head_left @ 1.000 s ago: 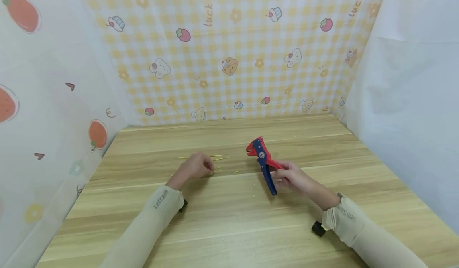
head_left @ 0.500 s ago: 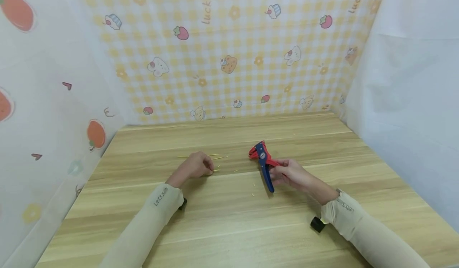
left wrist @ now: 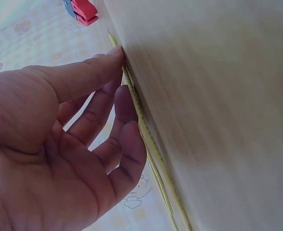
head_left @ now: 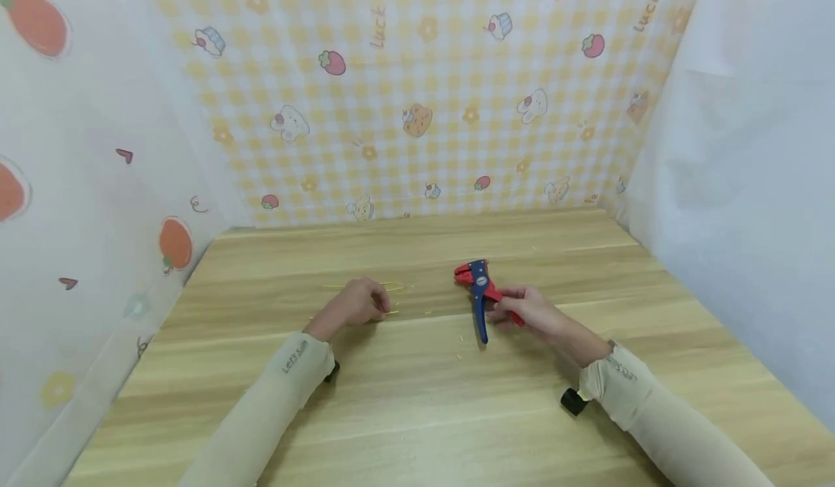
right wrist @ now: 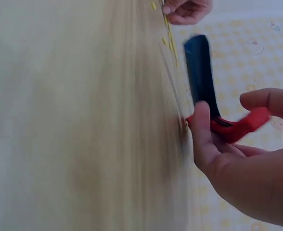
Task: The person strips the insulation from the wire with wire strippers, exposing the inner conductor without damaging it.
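In the head view my left hand (head_left: pixel 354 303) is low over the wooden table, pinching a thin yellow wire (head_left: pixel 394 312) between thumb and forefinger. Its bare, pointed tip sticks out past the fingertips in the left wrist view, where the wire (left wrist: pixel 113 39) runs on down along the tabletop. The other fingers are loosely bent. To the right, my right hand (head_left: pixel 533 313) holds a wire stripper (head_left: pixel 480 282) by its red handle, head turned to the left. The blue handle (right wrist: pixel 200 72) stands spread from the red handle (right wrist: pixel 250 124) in the right wrist view.
More yellow wires (head_left: pixel 334 286) lie behind the left hand. Several short yellow scraps (head_left: pixel 428 313) are scattered between the hands. A checked cloth (head_left: pixel 417 153) hangs behind the wooden table (head_left: pixel 417 414), with white cloth (head_left: pixel 750 182) on the right.
The wire stripper has turned in my right hand: its head has come lower and slightly right, its blue handle's end has swung left. My left hand stays almost still on the wire.
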`<state>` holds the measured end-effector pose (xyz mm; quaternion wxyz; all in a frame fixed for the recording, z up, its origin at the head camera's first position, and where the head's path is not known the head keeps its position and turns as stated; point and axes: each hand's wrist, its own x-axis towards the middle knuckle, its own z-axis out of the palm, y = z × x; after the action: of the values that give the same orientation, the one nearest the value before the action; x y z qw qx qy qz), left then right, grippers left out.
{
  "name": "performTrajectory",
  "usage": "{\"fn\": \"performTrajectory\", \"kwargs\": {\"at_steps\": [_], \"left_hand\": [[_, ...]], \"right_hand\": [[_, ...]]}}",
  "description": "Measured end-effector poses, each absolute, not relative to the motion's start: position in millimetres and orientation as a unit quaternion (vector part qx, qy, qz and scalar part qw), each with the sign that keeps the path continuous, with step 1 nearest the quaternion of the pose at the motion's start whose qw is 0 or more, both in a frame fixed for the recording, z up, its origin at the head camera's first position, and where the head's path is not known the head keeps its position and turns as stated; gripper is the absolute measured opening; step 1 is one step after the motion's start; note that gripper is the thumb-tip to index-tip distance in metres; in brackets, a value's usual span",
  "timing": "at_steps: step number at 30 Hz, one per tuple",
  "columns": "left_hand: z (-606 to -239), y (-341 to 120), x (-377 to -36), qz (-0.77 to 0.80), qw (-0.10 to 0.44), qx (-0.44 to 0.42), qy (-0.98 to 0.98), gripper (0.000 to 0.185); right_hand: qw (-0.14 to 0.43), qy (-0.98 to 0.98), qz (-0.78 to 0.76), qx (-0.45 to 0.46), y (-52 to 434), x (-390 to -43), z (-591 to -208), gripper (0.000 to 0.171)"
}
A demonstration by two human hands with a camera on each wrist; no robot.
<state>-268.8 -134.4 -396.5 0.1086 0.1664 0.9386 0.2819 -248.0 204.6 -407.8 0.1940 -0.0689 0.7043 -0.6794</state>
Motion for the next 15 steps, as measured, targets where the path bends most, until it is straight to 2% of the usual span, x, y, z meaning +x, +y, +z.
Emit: {"fn": "performTrajectory", "kwargs": {"at_steps": [9, 15], "left_hand": [[-397.8, -132.3, -267.2, 0.267, 0.106, 0.168, 0.943, 0.017], [-392.6, -130.2, -262.7, 0.284, 0.095, 0.154, 0.942, 0.028]], "right_hand": [[0.176, 0.792, -0.584, -0.025, 210.6, -253.4, -404.6, 0.043], [0.169, 0.816, -0.552, -0.021, 208.8, -253.3, -402.7, 0.039]]}}
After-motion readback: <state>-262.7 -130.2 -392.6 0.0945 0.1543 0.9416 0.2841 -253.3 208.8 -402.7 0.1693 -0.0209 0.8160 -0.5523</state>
